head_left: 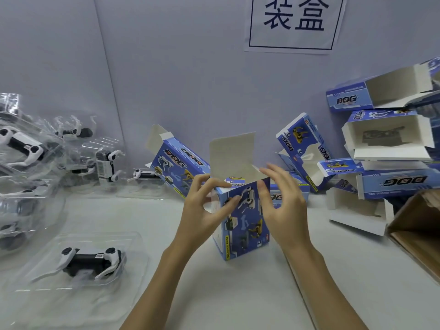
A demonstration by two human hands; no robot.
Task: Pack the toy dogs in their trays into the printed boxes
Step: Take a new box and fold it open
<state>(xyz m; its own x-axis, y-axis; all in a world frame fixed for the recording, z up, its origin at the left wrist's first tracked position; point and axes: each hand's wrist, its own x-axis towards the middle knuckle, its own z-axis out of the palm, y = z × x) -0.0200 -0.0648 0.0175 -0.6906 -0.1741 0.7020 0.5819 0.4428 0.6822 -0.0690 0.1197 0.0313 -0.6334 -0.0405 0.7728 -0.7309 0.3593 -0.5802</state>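
Observation:
A blue printed box (245,225) stands upright on the table (238,294) in the middle, its top lid flap raised and open. My left hand (202,208) grips the box's upper left corner, thumb and fingers curled on its edge. My right hand (281,201) is at the upper right corner with fingers fairly straight, touching the rim. A black and white toy dog (90,260) lies in a clear plastic tray (47,291) at the front left of the table.
Several more trayed dogs (26,148) pile up at the far left. Another open printed box (176,167) leans behind the held one. A heap of open printed boxes (385,144) fills the right. A brown carton (419,229) sits at the right edge.

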